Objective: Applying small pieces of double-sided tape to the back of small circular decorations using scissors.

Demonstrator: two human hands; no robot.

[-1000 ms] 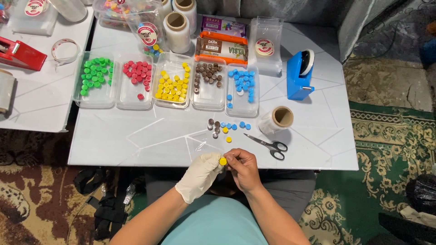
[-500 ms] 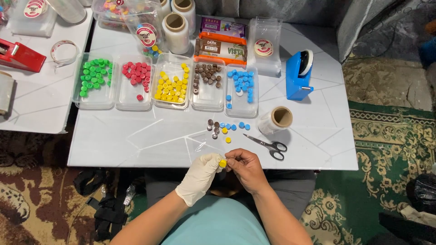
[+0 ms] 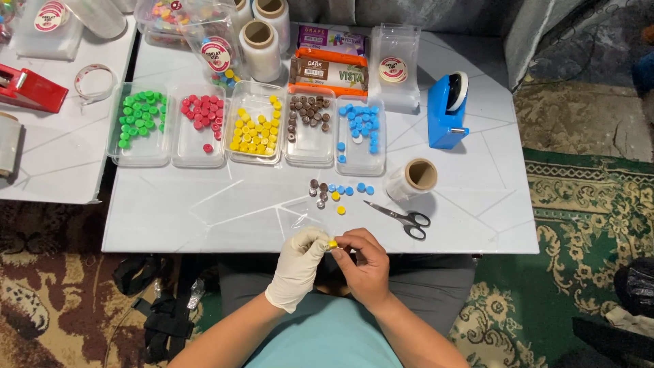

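Observation:
My left hand (image 3: 298, 267) wears a white glove and my right hand (image 3: 364, 261) is bare. Both pinch one small yellow round piece (image 3: 332, 243) between their fingertips, just over the table's near edge. A thin clear plastic film (image 3: 300, 221) shows by the gloved fingers. On the table beyond the hands lies a loose cluster of small brown, blue and yellow pieces (image 3: 336, 192). Farther back stand clear trays of green (image 3: 138, 123), red (image 3: 199, 123), yellow (image 3: 254, 127), brown (image 3: 310, 125) and blue pieces (image 3: 360, 133).
Scissors (image 3: 402, 217) lie right of the loose pieces, next to a roll of clear film (image 3: 411, 178). A blue tape dispenser (image 3: 446, 111), chocolate bars (image 3: 329, 60), film rolls (image 3: 261, 45) and bags stand at the back. A red dispenser (image 3: 28, 88) sits on the left table.
Both hands stay at the table's near edge with the yellow piece; the fingers shift only slightly.

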